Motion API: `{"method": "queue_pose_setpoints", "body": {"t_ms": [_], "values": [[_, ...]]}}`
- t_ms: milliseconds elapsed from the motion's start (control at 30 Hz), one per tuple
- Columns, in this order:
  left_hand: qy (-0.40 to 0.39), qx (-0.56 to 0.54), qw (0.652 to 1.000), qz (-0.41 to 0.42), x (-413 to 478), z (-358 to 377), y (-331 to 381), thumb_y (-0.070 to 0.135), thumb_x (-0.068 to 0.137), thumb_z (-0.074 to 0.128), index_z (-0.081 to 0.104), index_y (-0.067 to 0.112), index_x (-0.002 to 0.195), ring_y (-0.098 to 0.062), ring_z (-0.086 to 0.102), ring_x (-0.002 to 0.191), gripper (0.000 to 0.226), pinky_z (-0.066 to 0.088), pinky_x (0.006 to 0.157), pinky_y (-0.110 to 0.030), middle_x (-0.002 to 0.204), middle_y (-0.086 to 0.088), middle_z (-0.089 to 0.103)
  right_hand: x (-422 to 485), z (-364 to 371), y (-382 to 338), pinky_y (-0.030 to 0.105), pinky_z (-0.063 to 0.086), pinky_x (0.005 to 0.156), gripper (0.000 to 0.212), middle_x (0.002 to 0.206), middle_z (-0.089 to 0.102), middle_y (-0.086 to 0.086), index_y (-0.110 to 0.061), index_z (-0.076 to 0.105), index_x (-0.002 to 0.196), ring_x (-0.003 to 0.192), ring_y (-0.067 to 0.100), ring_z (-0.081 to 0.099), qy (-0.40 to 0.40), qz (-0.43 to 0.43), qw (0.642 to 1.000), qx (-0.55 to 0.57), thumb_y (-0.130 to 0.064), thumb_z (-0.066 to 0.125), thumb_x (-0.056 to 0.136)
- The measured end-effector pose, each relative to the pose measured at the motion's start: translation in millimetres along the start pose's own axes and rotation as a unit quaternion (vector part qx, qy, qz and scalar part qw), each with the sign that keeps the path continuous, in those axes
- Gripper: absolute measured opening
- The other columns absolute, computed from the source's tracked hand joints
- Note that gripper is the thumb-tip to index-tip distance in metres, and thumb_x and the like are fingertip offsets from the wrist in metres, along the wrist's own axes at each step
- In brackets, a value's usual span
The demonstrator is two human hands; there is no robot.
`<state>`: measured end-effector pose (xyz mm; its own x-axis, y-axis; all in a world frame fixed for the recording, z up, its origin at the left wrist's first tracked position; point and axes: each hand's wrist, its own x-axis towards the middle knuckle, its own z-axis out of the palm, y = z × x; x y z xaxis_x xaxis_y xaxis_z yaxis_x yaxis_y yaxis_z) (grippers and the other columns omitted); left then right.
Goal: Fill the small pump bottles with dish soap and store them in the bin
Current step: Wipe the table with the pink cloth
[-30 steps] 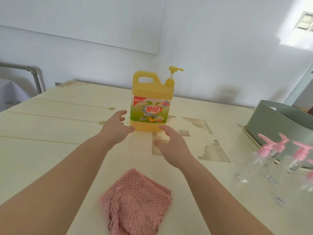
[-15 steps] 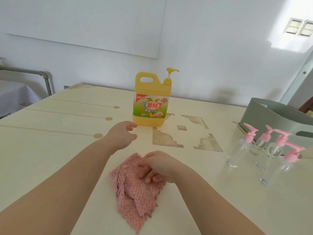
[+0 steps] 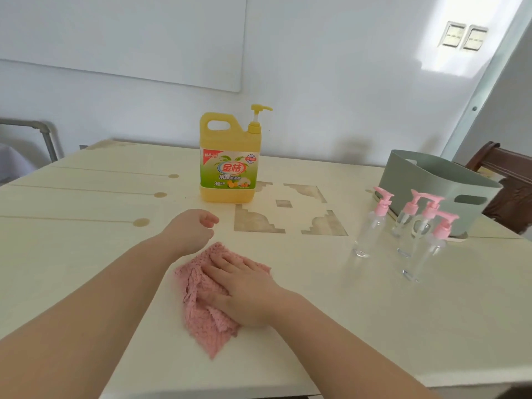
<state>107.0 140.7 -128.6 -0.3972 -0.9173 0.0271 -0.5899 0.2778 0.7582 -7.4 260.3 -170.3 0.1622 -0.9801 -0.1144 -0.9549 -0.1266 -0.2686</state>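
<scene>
A large yellow dish soap jug [image 3: 229, 162] with a pump stands upright at the middle of the table. Several small clear pump bottles [image 3: 408, 231] with pink tops stand at the right, just in front of a grey-green bin [image 3: 431, 182]. My right hand [image 3: 241, 286] lies flat, fingers straight, on a pink knitted cloth [image 3: 207, 318] near the table's front. My left hand [image 3: 191, 230] hovers over the table just behind the cloth, fingers loosely curled, holding nothing, a short way in front of the jug.
The cream table [image 3: 86, 226] has worn patches right of the jug. A dark wooden chair [image 3: 512, 197] stands behind the bin at the right. A grey metal rail [image 3: 43, 133] is at the far left. A white wall runs behind the table.
Both hands pulled back from the jug. My right hand came down onto the pink cloth and flattened its fingers on it. My left hand drew back a little.
</scene>
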Motion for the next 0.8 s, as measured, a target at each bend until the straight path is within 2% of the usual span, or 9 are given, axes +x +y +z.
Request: {"method": "queue_pose_setpoints", "body": {"t_ms": [167, 300, 400, 467, 533, 600, 733, 800], "values": [[-0.040, 0.076, 0.996, 0.025, -10, 18, 2, 0.009, 0.090, 0.054, 0.059, 0.019, 0.121, -0.017, 0.053, 0.116, 0.033, 0.037, 0.099, -0.028, 0.127, -0.001, 0.057, -22, -13, 58, 0.038, -0.003, 0.121, 0.064, 0.162, -0.003, -0.010, -0.034, 0.009, 0.154, 0.148, 0.008, -0.006, 0.021, 0.099, 0.995, -0.019, -0.061, 0.023, 0.098], [-0.081, 0.152, 0.985, 0.029, -17, 34, 6, 0.020, 0.093, 0.053, 0.048, 0.028, 0.132, -0.017, 0.043, 0.127, 0.040, 0.032, 0.103, -0.027, 0.142, 0.002, 0.044, -53, -22, 103, 0.037, 0.001, 0.121, 0.063, 0.162, 0.001, -0.009, -0.032, 0.011, 0.154, 0.149, 0.009, -0.003, 0.052, 0.191, 0.980, -0.012, -0.058, 0.023, 0.098], [-0.101, 0.202, 0.973, 0.040, -18, 44, 9, 0.024, 0.094, 0.051, 0.038, 0.029, 0.140, -0.016, 0.038, 0.133, 0.048, 0.029, 0.106, -0.027, 0.148, 0.005, 0.036, -68, -21, 112, 0.042, 0.009, 0.120, 0.057, 0.162, 0.012, 0.004, -0.026, 0.018, 0.153, 0.150, 0.021, 0.007, 0.100, 0.291, 0.951, -0.034, -0.049, 0.016, 0.101], [-0.107, 0.224, 0.967, 0.047, -15, 47, 7, 0.027, 0.094, 0.051, 0.032, 0.029, 0.143, -0.015, 0.033, 0.136, 0.053, 0.028, 0.110, -0.029, 0.150, 0.007, 0.031, -70, -18, 100, 0.048, 0.009, 0.119, 0.057, 0.161, 0.012, 0.013, -0.026, 0.012, 0.154, 0.149, 0.030, 0.008, 0.097, 0.328, 0.939, -0.030, -0.047, 0.014, 0.101], [-0.116, 0.246, 0.961, 0.048, -10, 47, 3, 0.028, 0.094, 0.050, 0.027, 0.028, 0.146, -0.015, 0.030, 0.138, 0.056, 0.026, 0.112, -0.032, 0.152, 0.007, 0.027, -67, -15, 82, 0.053, 0.000, 0.118, 0.061, 0.162, 0.003, 0.013, -0.034, 0.003, 0.154, 0.149, 0.032, -0.001, 0.069, 0.308, 0.949, 0.001, -0.057, 0.016, 0.099], [-0.117, 0.264, 0.956, 0.046, 0, 46, -2, 0.028, 0.095, 0.048, 0.025, 0.026, 0.147, -0.016, 0.028, 0.139, 0.057, 0.026, 0.112, -0.034, 0.153, 0.006, 0.026, -52, -17, 70, 0.054, -0.006, 0.117, 0.063, 0.163, -0.003, 0.009, -0.042, 0.001, 0.152, 0.149, 0.031, -0.007, 0.041, 0.257, 0.965, -0.001, -0.064, 0.020, 0.095], [-0.101, 0.281, 0.953, 0.048, 16, 43, -8, 0.025, 0.096, 0.044, 0.025, 0.025, 0.147, -0.015, 0.027, 0.139, 0.054, 0.024, 0.113, -0.032, 0.153, 0.006, 0.027, -8, -24, 72, 0.053, -0.007, 0.118, 0.062, 0.163, -0.004, 0.001, -0.049, 0.005, 0.150, 0.149, 0.026, -0.009, 0.011, 0.167, 0.986, -0.018, -0.066, 0.025, 0.094], [-0.096, 0.289, 0.951, 0.050, 24, 42, -9, 0.023, 0.096, 0.042, 0.026, 0.025, 0.146, -0.015, 0.028, 0.139, 0.053, 0.023, 0.113, -0.031, 0.152, 0.006, 0.028, 18, -27, 79, 0.052, -0.007, 0.118, 0.061, 0.163, -0.004, -0.001, -0.048, 0.008, 0.150, 0.149, 0.024, -0.007, 0.012, 0.150, 0.988, -0.027, -0.064, 0.027, 0.095]]}}
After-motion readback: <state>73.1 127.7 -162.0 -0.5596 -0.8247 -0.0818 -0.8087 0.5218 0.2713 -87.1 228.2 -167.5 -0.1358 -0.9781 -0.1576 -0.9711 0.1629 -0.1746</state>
